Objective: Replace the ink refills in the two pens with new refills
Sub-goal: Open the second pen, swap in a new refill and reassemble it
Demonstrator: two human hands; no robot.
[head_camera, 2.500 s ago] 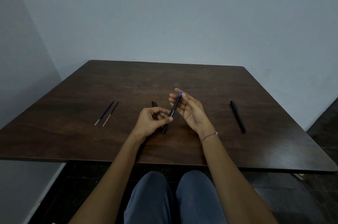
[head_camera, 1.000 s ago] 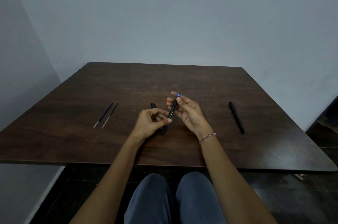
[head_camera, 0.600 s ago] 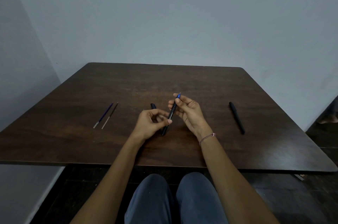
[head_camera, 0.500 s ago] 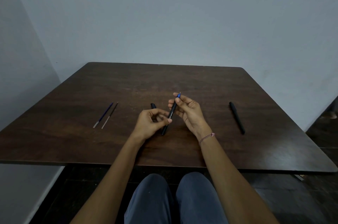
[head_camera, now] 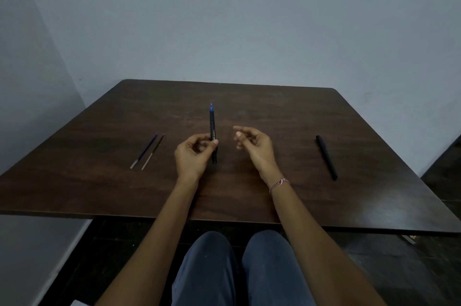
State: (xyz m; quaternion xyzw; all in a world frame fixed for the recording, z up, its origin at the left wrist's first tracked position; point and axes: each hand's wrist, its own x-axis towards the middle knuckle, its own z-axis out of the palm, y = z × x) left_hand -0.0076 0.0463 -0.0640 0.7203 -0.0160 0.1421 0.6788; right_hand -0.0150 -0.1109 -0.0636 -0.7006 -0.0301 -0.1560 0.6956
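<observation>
The black pen (head_camera: 212, 128) stands nearly upright above the middle of the surface (head_camera: 249, 196), its blue tip (head_camera: 211, 106) pointing up and away from the person. The left hand (head_camera: 193, 156) pinches the barrel below its midpoint between thumb and forefinger, with the other fingers curled in behind. The pen's lower end shows beneath the thumb; whether it touches the wood cannot be told from this angle.

The right hand (head_camera: 257, 147) hovers just beside the pen, apart from it, palm turned inward and fingers loosely curled. It holds nothing. A pink bracelet (head_camera: 279, 184) sits on that wrist.

Two refills lie side by side to the left, well apart from the hands. The blue refill (head_camera: 144, 151) is the outer one and the dark refill (head_camera: 153, 151) the inner. They are close to parallel, with pale ends toward the person; contact between them is possibly present but not clear.

A second black pen (head_camera: 326, 157) lies flat to the right, well apart from the right hand and angled toward the near right edge.

The surface is dark brown wood. Knees in blue trousers (head_camera: 207, 268) show below its near edge.
</observation>
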